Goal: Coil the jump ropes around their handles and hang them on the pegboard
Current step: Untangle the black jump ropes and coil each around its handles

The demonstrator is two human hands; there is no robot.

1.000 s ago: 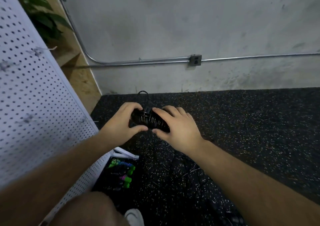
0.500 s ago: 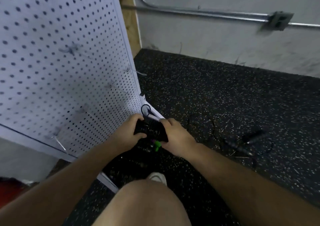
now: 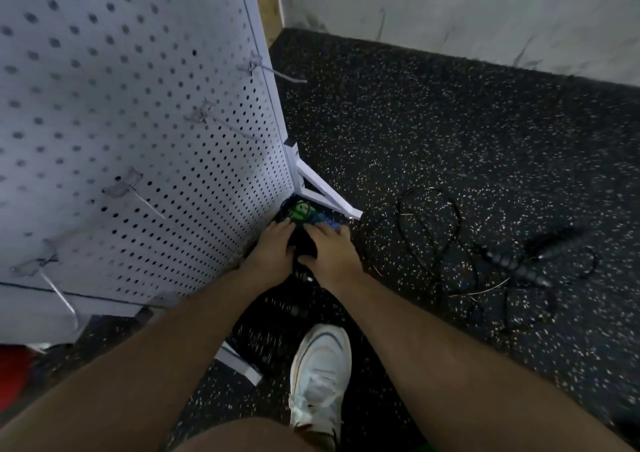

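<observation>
While both of your arms reach down beside the white perforated pegboard (image 3: 138,122), your hands meet near its base around a black jump rope coiled into a short bundle (image 3: 304,245). Your left hand (image 3: 273,249) grasps the bundle's left end, fingers curled over the top and thumb below. Your right hand (image 3: 330,254) grasps the other end the same way. Just beyond your fingertips, against the pegboard's white angled stand foot (image 3: 325,195), lies a green and blue object (image 3: 301,211), possibly another bundle, though blur hides its shape. A second black jump rope (image 3: 433,229) sprawls in loose loops on the black speckled rubber floor (image 3: 450,122) to your right, its ribbed handles (image 3: 530,268) farther out. Thin metal wire hooks (image 3: 273,70) jut from the pegboard. Your white sneaker (image 3: 320,375) stands below your wrists.
</observation>
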